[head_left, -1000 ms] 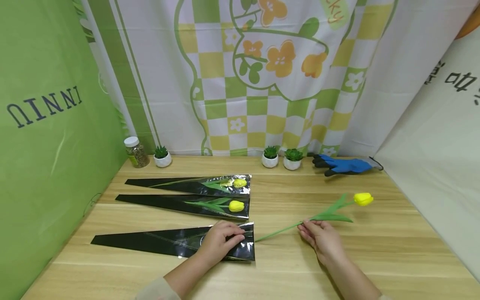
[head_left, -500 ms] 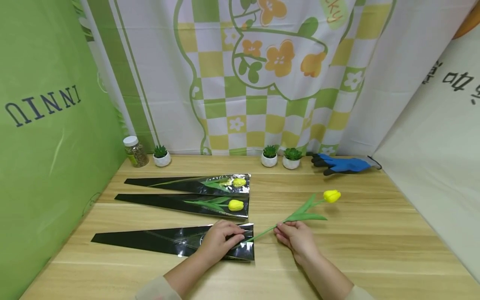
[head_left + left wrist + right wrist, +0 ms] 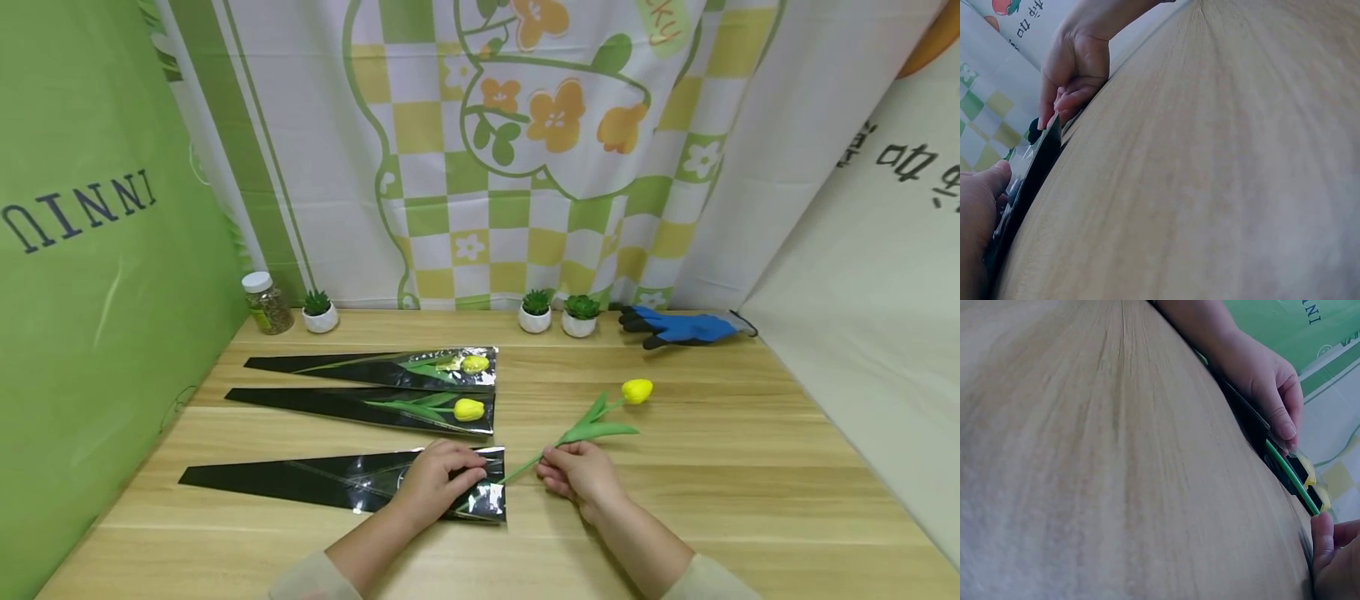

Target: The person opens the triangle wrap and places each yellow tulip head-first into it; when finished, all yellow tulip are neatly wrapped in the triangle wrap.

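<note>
In the head view, a black tapered flower sleeve (image 3: 262,479) with a clear front lies flat, its wide mouth to the right. My left hand (image 3: 435,483) rests on it near that mouth, thumb and forefinger pinching the clear film. A yellow artificial tulip (image 3: 637,392) with green leaves slants up to the right. My right hand (image 3: 588,483) pinches its stem just below the leaves. The stem's lower end is at the sleeve's mouth, its tip inside under the film. In the right wrist view the green stem (image 3: 1294,478) runs between both hands.
Behind lie two more black sleeves (image 3: 300,402), each with a yellow tulip inside. Along the wooden table's (image 3: 712,500) back edge stand a lidded jar (image 3: 268,308), several small potted succulents (image 3: 320,315) and a blue-black glove (image 3: 682,327). A patterned curtain (image 3: 510,217) hangs behind.
My right hand has moved left with the tulip, quickly at first and then less. The stem's lower end has gone into the sleeve's mouth. My left hand has stayed in place.
</note>
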The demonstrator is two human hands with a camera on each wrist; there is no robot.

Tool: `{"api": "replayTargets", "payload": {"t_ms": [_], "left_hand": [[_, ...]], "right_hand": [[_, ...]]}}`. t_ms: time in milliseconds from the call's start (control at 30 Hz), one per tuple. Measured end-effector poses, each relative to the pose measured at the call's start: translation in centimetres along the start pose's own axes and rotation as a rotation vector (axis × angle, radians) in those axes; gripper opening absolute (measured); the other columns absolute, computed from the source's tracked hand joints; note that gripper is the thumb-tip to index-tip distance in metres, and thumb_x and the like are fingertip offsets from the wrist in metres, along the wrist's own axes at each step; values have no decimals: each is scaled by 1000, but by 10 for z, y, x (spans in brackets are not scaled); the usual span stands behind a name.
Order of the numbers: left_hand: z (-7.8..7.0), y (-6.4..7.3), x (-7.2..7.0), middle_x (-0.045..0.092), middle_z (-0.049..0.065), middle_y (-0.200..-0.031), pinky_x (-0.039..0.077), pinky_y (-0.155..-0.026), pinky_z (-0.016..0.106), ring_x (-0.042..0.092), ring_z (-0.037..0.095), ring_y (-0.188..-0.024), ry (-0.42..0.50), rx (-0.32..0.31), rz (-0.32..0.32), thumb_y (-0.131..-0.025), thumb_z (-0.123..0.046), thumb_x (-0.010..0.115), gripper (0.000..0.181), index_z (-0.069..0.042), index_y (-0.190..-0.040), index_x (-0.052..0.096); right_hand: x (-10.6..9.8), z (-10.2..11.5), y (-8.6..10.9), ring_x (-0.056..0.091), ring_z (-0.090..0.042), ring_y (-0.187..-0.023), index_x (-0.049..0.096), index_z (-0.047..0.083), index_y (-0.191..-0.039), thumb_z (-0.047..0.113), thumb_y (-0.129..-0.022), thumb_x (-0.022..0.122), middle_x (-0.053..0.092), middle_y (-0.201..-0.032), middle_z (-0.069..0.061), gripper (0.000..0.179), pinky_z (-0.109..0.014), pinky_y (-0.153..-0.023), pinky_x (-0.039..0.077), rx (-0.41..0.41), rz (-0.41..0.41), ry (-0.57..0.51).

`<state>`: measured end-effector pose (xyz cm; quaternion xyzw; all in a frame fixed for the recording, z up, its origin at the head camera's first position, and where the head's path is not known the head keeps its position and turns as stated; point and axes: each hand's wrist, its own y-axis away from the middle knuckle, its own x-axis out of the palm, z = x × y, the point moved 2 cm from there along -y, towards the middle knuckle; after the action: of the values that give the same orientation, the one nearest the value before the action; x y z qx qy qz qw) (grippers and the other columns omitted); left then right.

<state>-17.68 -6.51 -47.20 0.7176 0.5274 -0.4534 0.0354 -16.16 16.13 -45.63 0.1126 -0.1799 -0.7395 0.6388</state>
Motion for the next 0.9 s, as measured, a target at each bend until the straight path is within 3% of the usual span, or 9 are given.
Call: {"api": "replayTargets", "payload": {"t_ms": [200,433,700,800,900], "left_hand": [[1,1,-1,74,-1,-100,54,-88,34,65,17,-96,-5,-4,-3,-89,-22,71,13,-15,-98,78],[0,0,-1,74,-2,-100,54,-89,33,65,15,-97,-5,-22,4,-88,-22,73,14,-15,-98,78],[0,0,1,74,-2,-99,54,-89,32,65,16,-96,-2,-24,1,-87,-22,73,12,-16,-97,78],[0,0,0,74,-2,-99,54,-89,32,65,16,-96,-4,-22,-5,-87,-21,74,12,-16,-97,78],[0,0,0,74,-2,-99,54,-88,32,65,16,-96,-6,-17,-7,-87,-22,74,13,-16,-96,78]], "right_hand": [[3,1,-1,68,-8,-67,44,-12,-121,-1,-95,57,69,-81,-8,31,-19,-59,58,4,25,-16],[1,0,-1,68,-10,-73,40,-16,-131,-3,-95,56,68,-93,-14,42,-20,-68,59,3,43,-12],[-4,-3,7,68,-12,-80,44,-16,-131,-3,-95,56,68,-98,-15,40,-22,-72,60,-21,65,-4],[-8,-1,8,68,-12,-81,45,-15,-130,1,-95,57,69,-96,-12,40,-23,-72,60,-47,114,57],[-18,8,6,66,-11,-80,50,-12,-125,7,-95,60,68,-93,-9,36,-21,-69,58,-160,149,231]]}}
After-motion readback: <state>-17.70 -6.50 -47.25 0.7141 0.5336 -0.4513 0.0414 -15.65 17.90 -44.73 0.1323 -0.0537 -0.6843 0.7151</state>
